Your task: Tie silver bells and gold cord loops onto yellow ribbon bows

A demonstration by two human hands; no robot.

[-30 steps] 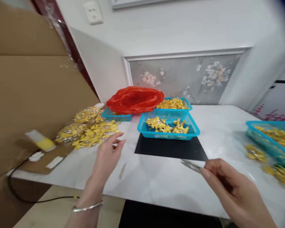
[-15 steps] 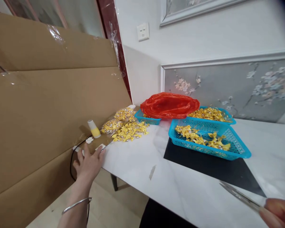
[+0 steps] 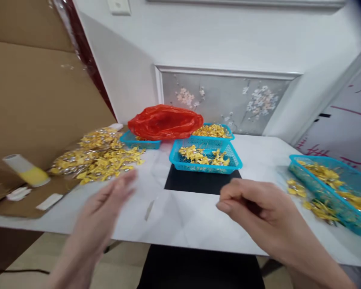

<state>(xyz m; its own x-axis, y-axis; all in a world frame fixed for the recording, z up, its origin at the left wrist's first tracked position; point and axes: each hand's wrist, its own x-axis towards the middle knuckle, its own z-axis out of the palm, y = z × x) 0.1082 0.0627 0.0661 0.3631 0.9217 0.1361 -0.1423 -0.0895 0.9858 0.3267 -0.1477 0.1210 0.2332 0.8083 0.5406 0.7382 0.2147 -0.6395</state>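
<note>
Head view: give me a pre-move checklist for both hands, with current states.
1. Left hand empty: ok, fingers open and nothing seen in it, though blurred.
2. Right hand contents: cannot tell, fingers curled shut.
3. Loose yellow pile near the left hand: ok, just beyond its fingertips.
4. Middle blue basket sits flat, partly on the black mat: ok.
5. Right blue basket holds all its pieces: not ok, several lie on the table beside it.

A white wall [image 3: 228, 36] with a grey floral panel [image 3: 222, 96] backs the white marble table [image 3: 198, 228], brown cardboard sheet [image 3: 33, 92] at left, beige floor [image 3: 120, 267] below.
</note>
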